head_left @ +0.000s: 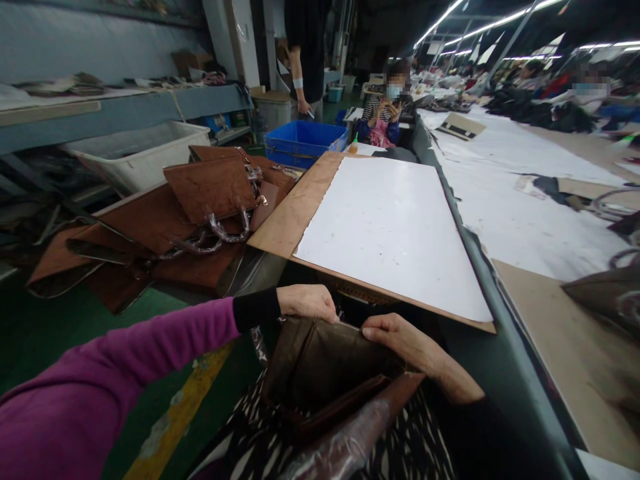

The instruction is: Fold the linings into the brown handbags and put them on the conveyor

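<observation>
A brown handbag with a dark olive lining rests open on my lap, over black-and-white patterned cloth. My left hand pinches the bag's far top edge near its middle, fingers closed. Just to the right, my right hand grips the same edge between thumb and fingers. A short stretch of rim shows between the two hands. Clear plastic wraps a brown part of the bag at the bottom of the view.
White paper covers a brown board ahead. Brown bags are piled at the left, near a white bin and a blue crate. A long worktable runs along the right. One person sits ahead; another stands behind.
</observation>
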The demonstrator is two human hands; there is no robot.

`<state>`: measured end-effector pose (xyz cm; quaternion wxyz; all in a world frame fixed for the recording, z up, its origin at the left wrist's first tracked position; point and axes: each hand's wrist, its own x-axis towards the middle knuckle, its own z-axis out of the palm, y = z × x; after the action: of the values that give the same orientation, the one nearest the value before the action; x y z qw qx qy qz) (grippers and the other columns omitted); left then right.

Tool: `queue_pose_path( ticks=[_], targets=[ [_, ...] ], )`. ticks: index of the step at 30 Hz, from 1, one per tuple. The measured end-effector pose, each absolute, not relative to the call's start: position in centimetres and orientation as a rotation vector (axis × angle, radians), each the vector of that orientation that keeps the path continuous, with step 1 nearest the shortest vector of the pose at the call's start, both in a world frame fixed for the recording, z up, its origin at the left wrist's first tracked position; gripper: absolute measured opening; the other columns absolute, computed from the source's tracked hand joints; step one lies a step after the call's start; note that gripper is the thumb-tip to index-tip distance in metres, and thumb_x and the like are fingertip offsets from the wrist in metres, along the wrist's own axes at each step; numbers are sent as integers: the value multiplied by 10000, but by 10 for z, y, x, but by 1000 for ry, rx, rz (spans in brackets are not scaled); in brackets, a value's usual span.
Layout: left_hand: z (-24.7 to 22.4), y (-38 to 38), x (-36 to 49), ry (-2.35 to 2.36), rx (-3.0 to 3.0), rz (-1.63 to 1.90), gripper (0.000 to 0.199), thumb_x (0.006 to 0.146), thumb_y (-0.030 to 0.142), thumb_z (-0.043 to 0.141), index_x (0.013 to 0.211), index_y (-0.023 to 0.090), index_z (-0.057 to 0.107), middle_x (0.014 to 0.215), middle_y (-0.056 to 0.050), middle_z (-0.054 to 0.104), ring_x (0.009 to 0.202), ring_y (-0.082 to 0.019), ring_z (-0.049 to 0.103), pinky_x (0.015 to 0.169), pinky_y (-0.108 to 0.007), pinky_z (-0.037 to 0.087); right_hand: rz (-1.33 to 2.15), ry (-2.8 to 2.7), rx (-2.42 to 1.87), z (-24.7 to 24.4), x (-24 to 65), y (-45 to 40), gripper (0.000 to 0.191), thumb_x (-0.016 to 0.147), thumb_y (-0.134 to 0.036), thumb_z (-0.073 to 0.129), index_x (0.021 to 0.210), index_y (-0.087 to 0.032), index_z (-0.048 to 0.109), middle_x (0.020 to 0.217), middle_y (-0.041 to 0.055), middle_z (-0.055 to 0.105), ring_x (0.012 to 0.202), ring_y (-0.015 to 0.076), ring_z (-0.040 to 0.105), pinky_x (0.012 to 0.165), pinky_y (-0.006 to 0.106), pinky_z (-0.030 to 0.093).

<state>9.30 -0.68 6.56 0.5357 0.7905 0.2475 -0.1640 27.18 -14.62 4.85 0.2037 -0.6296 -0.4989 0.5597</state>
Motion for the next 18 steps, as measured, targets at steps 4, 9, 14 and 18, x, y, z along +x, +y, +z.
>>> queue_pose_path(
  ticks=[4,9,14,18],
  targets=[
    [65,-9,90,461,1938,-348,233,700,297,508,653,107,633,522,29,471,496,-89,401,448,-193,282,1565,-1405,-1764,51,270,-148,274,768,-391,483,642,-148,502,555,-48,342,518,81,290,467,211,228],
    [65,-12,91,329,2017,-276,203,724,257,512,652,102,621,541,38,476,530,-81,419,486,-179,297,1438,-1612,-1886,61,266,-145,210,766,-301,457,613,-164,499,555,-39,379,527,89,333,474,213,252],
    [66,-17,91,280,2056,-230,197,738,226,493,630,101,601,504,47,419,491,-69,385,466,-184,270,1451,-1698,-1905,69,261,-138,203,754,-297,473,608,-168,524,526,-45,370,497,86,315,464,220,243],
    [69,-19,89,328,2018,-242,203,737,243,503,622,102,593,500,49,400,486,-65,364,456,-181,257,1574,-1674,-1785,72,252,-129,222,754,-317,475,599,-161,505,523,-52,331,488,79,276,453,222,232]
  ],
)
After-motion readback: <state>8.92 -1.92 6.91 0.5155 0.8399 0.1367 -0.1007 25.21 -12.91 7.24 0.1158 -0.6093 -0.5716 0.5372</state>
